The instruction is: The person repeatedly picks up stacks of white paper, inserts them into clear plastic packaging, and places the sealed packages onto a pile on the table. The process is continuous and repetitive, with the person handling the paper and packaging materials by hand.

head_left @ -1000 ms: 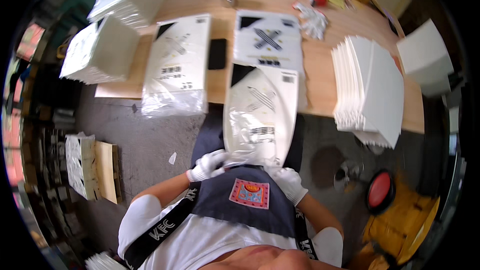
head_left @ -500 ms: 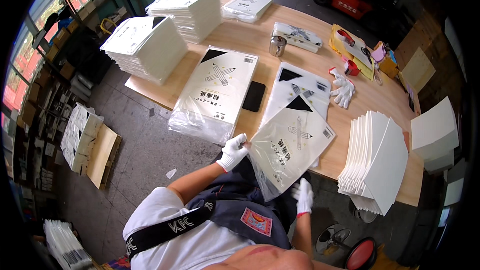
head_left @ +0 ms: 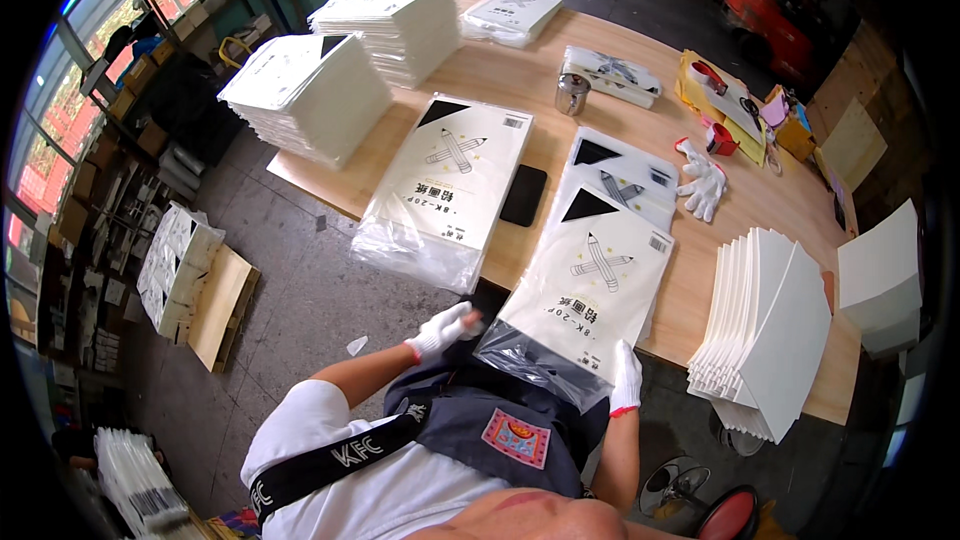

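Observation:
A white pack of drawing paper in a clear plastic bag [head_left: 595,285] lies over the near edge of the wooden table [head_left: 700,270]. My left hand [head_left: 443,328], in a white glove, pinches the bag's open near-left corner. My right hand [head_left: 626,378], also gloved, grips the bag's near-right edge. The loose end of the bag hangs over my lap. A second bagged pack [head_left: 622,172] lies under the far end of the held one.
Another bagged pack [head_left: 450,185] lies to the left beside a black phone [head_left: 524,195]. White sheets are fanned at right [head_left: 765,325]. Stacks of packs [head_left: 310,95] stand at the far left. Spare white gloves [head_left: 700,180], a metal cup [head_left: 572,93] and tape rolls [head_left: 718,135] sit farther back.
The view has swung left and up. The pack has slid farther onto the table, and both hands have shifted along the bag's near end.

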Available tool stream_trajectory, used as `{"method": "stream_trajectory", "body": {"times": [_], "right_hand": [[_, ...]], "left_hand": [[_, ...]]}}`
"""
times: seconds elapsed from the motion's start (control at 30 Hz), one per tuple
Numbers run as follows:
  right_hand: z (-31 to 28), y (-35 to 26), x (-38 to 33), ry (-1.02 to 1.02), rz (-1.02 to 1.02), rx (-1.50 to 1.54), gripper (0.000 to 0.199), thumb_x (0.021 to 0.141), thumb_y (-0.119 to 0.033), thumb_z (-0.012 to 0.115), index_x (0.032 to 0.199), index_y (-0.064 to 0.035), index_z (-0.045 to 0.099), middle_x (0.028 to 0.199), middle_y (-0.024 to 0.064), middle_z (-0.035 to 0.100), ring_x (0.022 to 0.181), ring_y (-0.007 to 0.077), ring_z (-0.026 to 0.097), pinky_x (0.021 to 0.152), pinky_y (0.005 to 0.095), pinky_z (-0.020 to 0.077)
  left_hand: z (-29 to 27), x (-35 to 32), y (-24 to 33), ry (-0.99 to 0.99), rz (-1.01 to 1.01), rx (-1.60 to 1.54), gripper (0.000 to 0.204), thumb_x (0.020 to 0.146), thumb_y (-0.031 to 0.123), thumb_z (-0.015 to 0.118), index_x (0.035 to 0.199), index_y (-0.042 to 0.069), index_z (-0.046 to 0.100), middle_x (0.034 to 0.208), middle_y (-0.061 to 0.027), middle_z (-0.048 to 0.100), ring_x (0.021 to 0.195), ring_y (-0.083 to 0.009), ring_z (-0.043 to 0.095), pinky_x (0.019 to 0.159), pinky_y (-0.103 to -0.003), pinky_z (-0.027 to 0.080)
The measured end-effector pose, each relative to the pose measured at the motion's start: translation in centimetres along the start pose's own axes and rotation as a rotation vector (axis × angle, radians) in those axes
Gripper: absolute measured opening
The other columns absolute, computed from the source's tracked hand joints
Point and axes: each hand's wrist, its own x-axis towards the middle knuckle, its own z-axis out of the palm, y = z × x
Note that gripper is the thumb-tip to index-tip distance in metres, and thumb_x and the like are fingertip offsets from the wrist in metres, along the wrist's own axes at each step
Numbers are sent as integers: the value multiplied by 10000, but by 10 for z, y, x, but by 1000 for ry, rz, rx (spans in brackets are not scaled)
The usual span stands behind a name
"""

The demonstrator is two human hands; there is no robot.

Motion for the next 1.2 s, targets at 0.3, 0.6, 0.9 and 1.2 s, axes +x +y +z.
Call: {"method": "stream_trajectory", "body": {"times": [0.3,0.6,0.9,1.2], "right_hand": [[-22,-18,-119,-564,525,-406,234,929,-218,631,1080,-39,647,676,55,631,463,96,531,408,212,391],[36,30,-71,-334,272,187,537,1023,-336,490,1428,5,399,1329,131,569,1184,281,566,981,403,479],[266,-1,42,-465,110,-73,373,941,-307,638,1119,22,634,949,56,665,866,114,603,730,264,501],[333,56,90,-432,51,-226,257,929,-283,657,948,-30,616,786,72,666,586,148,613,504,286,494]], "left_hand": [[72,59,96,68,-108,140,427,971,270,551,1330,42,523,919,-63,665,640,-110,600,568,-268,504],[84,33,198,121,74,262,345,958,196,621,1243,6,580,755,-49,641,580,-103,585,530,-249,470],[-117,19,216,629,659,426,120,908,58,645,1013,10,611,785,-93,609,678,-119,590,623,-330,512],[-228,80,102,656,263,1228,615,920,336,534,1478,164,340,1443,-178,374,1178,-451,505,963,-510,432]]}}
